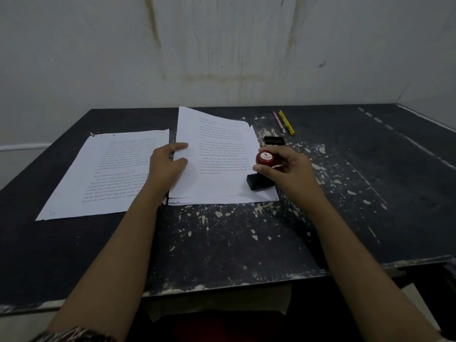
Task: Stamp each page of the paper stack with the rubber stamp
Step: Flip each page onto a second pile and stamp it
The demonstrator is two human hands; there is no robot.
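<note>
A stack of printed white pages (222, 154) lies in the middle of the black table (234, 243). Its top sheet is lifted along the left edge, where my left hand (167, 164) pinches it between thumb and fingers. The rubber stamp (262, 169) has a red round knob marked TOP and a black rectangular base. Its base stands on the lower right corner of the top page. My right hand (286, 169) grips the knob from the right. A separate printed page (106, 174) lies flat to the left of the stack.
A small black ink pad or stamp cap (273, 140) lies just behind the stack's right side. A pink pen (278, 122) and a yellow pen (286, 122) lie at the back right. A white wall stands close behind the table. The table's paint is chipped.
</note>
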